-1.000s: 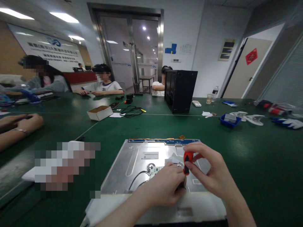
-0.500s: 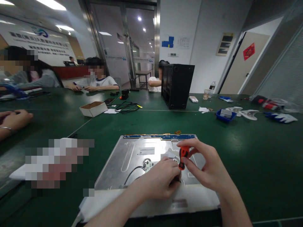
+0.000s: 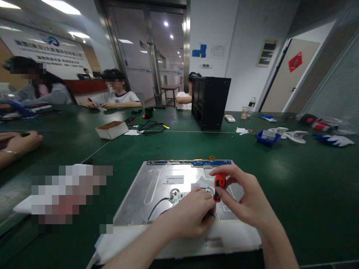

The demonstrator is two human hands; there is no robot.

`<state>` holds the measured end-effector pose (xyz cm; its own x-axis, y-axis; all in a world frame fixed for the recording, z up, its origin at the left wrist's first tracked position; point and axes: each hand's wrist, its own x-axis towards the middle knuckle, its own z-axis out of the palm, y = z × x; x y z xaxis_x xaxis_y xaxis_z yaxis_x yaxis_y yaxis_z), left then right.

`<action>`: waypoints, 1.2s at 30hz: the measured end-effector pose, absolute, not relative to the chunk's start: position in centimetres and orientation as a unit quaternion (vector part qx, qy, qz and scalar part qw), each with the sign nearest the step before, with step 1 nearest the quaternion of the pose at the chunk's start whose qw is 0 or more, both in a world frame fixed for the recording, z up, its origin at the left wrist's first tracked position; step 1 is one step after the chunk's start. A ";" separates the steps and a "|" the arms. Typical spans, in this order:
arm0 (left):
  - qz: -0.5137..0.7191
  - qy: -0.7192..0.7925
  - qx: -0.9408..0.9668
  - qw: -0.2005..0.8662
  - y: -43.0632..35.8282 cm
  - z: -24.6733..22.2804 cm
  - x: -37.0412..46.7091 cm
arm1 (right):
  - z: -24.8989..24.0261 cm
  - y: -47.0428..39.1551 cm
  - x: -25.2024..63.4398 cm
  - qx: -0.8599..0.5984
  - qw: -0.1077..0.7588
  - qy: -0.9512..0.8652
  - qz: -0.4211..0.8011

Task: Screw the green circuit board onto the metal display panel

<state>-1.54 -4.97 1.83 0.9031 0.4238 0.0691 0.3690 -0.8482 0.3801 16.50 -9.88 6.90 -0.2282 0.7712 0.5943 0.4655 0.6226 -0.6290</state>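
A flat metal display panel [image 3: 144,186] lies in front of me, a narrow blue circuit board [image 3: 174,163] along its far edge. My right hand [image 3: 246,201] pinches the short red-and-black handle of a screwdriver [image 3: 220,181] between thumb and fingers. It stands nearly upright over the panel; its tip is hidden behind my left hand. Curled and resting on the panel, my left hand [image 3: 193,213] has its fingertips beside the screwdriver's lower end. What those fingers grip is hidden. A small pale circuit board [image 3: 179,197] with a black cable [image 3: 157,207] shows past my left hand.
A black computer case [image 3: 214,102] stands across the green table. White box [image 3: 112,130] and coiled cable [image 3: 153,127] lie left of it; a blue tray [image 3: 267,137] and gloves [image 3: 333,140] are at right. Another person's hands [image 3: 22,144] rest at left.
The screwdriver handle has turned a little between my right fingers and now leans slightly differently. My left hand stays in place on the panel.
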 end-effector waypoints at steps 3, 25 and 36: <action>0.082 0.204 0.959 0.180 -5.0 1.8 -1.6 | 6.9 -9.8 16.5 -0.402 0.475 -0.768 0.156; 0.077 0.209 0.960 0.167 -5.2 2.6 -1.6 | 6.8 -9.5 16.5 -0.387 0.496 -0.769 0.115; 0.082 0.207 0.962 0.158 -5.1 2.2 -1.5 | 6.6 -9.8 16.6 -0.385 0.486 -0.769 0.157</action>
